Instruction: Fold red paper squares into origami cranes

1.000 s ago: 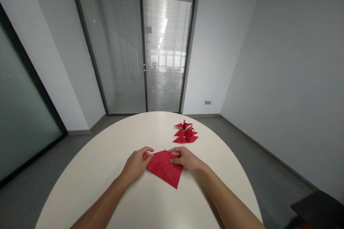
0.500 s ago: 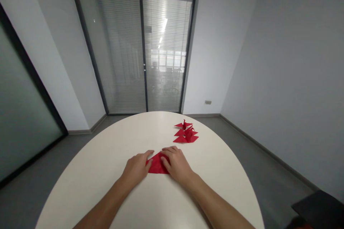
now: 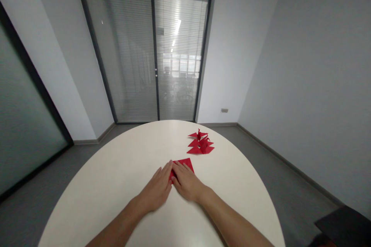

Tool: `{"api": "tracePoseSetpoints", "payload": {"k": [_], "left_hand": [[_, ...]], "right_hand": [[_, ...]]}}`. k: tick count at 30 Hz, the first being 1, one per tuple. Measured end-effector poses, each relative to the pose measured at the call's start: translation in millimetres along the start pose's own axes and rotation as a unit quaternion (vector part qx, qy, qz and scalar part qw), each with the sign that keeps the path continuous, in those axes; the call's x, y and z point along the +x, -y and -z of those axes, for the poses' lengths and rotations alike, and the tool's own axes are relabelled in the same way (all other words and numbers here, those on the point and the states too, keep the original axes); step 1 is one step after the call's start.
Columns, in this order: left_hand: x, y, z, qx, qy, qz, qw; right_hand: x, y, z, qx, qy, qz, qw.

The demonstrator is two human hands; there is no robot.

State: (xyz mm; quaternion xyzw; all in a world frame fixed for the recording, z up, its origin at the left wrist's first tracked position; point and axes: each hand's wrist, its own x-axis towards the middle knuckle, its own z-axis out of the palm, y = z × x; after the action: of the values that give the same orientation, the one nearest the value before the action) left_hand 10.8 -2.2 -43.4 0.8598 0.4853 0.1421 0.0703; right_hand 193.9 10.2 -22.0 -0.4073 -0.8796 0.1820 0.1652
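Note:
A folded piece of red paper (image 3: 185, 163) lies on the white round table (image 3: 121, 170), mostly covered by both hands. My left hand (image 3: 158, 190) lies flat with fingers stretched out, its fingertips on the paper's left edge. My right hand (image 3: 187, 181) lies flat beside it, pressing down on the paper. The two hands touch side by side. Only the paper's far corner shows beyond the fingers.
Several folded red paper cranes (image 3: 200, 144) sit in a small group farther back on the right of the table. Glass doors with blinds (image 3: 150, 54) stand behind the table. A dark object (image 3: 344, 222) is at the lower right on the floor.
The red sheet was folded smaller, from a wide diamond to a small piece. Both hands came together and flattened onto it, moving slightly forward.

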Motion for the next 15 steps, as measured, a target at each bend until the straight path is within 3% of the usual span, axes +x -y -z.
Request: {"api": "tracePoseSetpoints", "payload": {"k": [4,11,15], "left_hand": [[-3,-4,-5.9,0.017,0.055,0.015,0.998],[-1,-14,3.9,0.037,0.065,0.03,0.997],[-1,-15,3.4,0.047,0.061,0.028,0.997]], "right_hand": [[-1,-3,-1,0.002,0.011,-0.023,1.0],[-8,-10,10,-0.047,0.086,-0.135,0.986],[-12,-16,19,-0.063,0.053,-0.163,0.983]]}}
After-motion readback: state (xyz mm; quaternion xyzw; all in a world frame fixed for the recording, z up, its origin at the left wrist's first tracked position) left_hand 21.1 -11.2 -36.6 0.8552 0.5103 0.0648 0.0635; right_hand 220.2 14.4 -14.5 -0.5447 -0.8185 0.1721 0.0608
